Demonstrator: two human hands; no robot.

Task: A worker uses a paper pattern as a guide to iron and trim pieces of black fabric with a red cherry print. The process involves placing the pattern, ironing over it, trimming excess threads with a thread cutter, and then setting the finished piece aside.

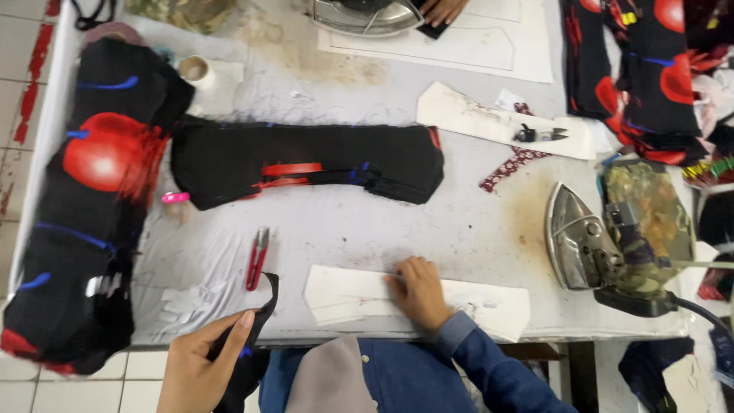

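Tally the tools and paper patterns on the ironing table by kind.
Irons: 2, one tipped on its side at right, one at the top edge
Thread snips: 2, red and black
Paper patterns: 2, one under the right hand, one near the black snips
Total: 6

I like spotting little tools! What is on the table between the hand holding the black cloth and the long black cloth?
Red snips lie there, seen in the head view.

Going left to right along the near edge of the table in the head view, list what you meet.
Left hand pinching a black fabric strip → red thread snips → right hand pressed flat on a white paper pattern piece → iron lying on its side.
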